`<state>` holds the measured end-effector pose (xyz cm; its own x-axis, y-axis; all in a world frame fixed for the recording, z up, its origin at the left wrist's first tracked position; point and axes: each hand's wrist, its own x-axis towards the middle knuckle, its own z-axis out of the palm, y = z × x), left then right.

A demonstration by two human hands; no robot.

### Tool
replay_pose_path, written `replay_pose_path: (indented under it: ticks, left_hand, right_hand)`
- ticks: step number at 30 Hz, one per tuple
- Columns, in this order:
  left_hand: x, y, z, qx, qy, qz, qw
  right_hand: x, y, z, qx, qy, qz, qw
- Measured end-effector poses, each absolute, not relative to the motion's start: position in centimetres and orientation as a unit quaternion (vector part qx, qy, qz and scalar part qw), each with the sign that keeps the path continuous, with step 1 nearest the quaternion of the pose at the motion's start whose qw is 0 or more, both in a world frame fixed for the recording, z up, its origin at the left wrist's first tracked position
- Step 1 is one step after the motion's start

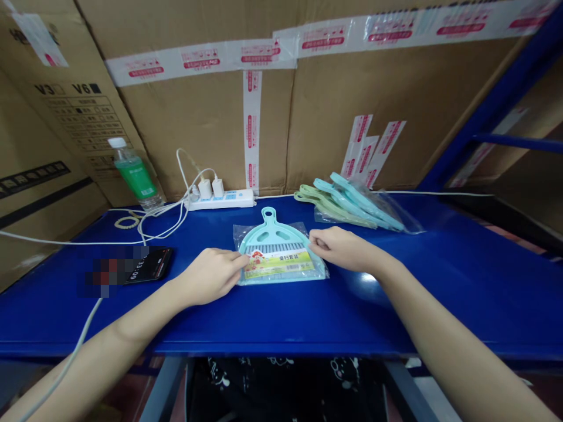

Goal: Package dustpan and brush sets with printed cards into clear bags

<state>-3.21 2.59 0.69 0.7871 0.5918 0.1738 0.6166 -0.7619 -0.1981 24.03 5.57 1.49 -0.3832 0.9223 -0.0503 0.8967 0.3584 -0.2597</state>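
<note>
A light blue dustpan and brush set point(272, 235) in a clear plastic bag lies flat on the blue table, its looped handle facing away from me. Grey bristles show above a yellow-green and white printed label point(281, 262). At the set's left edge, the fingers of my left hand point(214, 274) are closed on the bag beside the label. My right hand point(336, 247) is curled, thumb and fingers pinching the upper right edge. The exact fingertip contact is partly hidden on both sides.
More bagged sets, green point(336, 208) and light blue point(365, 202), lie in a pile at the back right. A power strip point(222, 199) with white cables, a bottle point(136, 176) and a phone point(152, 265) are on the left. Taped cardboard point(202, 117) stands behind the table point(281, 322).
</note>
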Motion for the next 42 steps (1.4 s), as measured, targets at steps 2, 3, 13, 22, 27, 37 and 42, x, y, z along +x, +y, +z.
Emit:
replay_pose_path:
  ticks: [2, 3, 13, 22, 27, 37, 42]
  left_hand:
    - [-3.1, 2.5, 0.8, -0.942, -0.315, -0.048, 0.108]
    - [-3.1, 2.5, 0.8, -0.944, -0.311, -0.046, 0.102]
    - [-3.1, 2.4, 0.8, -0.950, -0.298, -0.040, 0.082]
    - [-2.6, 2.0, 1.2, -0.952, -0.298, -0.013, 0.062]
    - [-2.6, 2.0, 1.3, -0.954, -0.292, -0.011, 0.065]
    - [-2.8, 2.1, 1.1, -0.950, -0.292, 0.005, 0.108]
    - [-2.6, 1.9, 1.2, -0.953, -0.287, 0.013, 0.096]
  right_hand:
    - [23.9, 5.6, 1.5, -0.575, -0.809, 0.112, 0.056]
    - [23.8, 5.6, 1.6, -0.585, -0.801, 0.109, 0.063]
    - [25.1, 5.7, 1.8, -0.538, -0.812, 0.212, 0.082]
    - [25.1, 6.1, 1.1, -0.559, -0.810, 0.155, 0.087]
    - [25.1, 5.8, 1.6, -0.566, -0.796, 0.202, 0.075]
    - [25.3, 6.0, 1.2, -0.552, -0.806, 0.207, 0.060]
    - [25.4, 6.4, 0.6, -0.573, -0.802, 0.149, 0.081]
